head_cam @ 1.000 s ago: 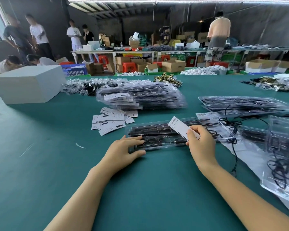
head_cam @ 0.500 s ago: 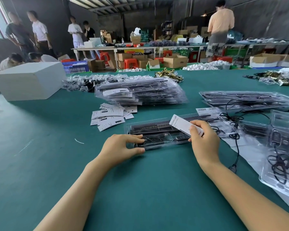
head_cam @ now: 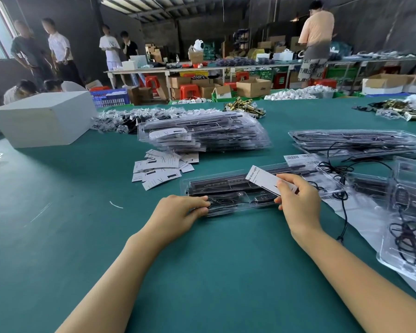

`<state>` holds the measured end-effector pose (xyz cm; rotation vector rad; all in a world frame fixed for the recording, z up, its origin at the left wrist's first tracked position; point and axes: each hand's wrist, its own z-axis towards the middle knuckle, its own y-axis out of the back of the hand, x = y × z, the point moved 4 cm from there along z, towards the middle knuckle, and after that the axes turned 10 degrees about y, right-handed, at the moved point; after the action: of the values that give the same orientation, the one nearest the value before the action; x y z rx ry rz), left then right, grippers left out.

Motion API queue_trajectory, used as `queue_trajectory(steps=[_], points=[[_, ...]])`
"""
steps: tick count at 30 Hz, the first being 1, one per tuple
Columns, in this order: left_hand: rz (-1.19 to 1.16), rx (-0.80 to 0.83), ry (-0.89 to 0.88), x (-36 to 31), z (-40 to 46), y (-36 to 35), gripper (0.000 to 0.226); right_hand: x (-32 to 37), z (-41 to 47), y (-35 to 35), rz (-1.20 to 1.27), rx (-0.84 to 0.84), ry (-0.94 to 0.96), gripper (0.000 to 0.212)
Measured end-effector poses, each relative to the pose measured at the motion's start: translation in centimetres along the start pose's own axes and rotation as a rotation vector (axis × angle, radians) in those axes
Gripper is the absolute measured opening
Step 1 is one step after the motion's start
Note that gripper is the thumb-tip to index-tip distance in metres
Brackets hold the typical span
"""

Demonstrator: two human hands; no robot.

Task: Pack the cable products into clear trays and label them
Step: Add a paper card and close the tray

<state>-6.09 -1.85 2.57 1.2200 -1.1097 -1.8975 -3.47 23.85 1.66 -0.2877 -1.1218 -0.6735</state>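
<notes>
The left hand [head_cam: 178,212] lies on the green bench [head_cam: 58,236] with its fingers [head_cam: 199,205] curled over the left end of a long clear tray [head_cam: 226,188], holding it down, and the thumb pressed on the tray's near edge. The right hand [head_cam: 298,200] pinches a white label card [head_cam: 265,180] between thumb and fingers; the card sticks up and to the left from those fingers, tilted, just above the middle of the tray. Inside the tray, between the two hands, are dark bars and a thin black cable. Past the fingers of the left hand, a bit farther away, a heap of loose white labels [head_cam: 159,169] lies on the bench. Behind that heap sits a stack of filled trays [head_cam: 202,135] with white cards inside. To the right of the right hand's fingers there are more clear trays [head_cam: 406,224] with black cables [head_cam: 341,195] curling out of them, and another flat stack [head_cam: 358,140] farther back. Far off to the left of the left hand stands a big white box [head_cam: 41,118]. People stand at the back of the room
</notes>
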Motion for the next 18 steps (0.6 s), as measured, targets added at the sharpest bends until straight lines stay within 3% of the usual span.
queue_trajectory(steps=[4, 11, 18], points=[[0.087, -0.039, -0.046, -0.6, -0.4, 0.1, 0.025, 0.2, -0.2, 0.0, 0.022, 0.01, -0.005, 0.025], [0.425, 0.105, -0.202, -0.8, -0.6, 0.3, 0.034, 0.0, -0.3, -0.3, 0.003, 0.015, -0.007, 0.021], [0.106, -0.032, -0.292, 0.2, -2.1, 1.1, 0.013, -0.4, -0.2, -0.8, -0.04, 0.054, 0.018, 0.017]])
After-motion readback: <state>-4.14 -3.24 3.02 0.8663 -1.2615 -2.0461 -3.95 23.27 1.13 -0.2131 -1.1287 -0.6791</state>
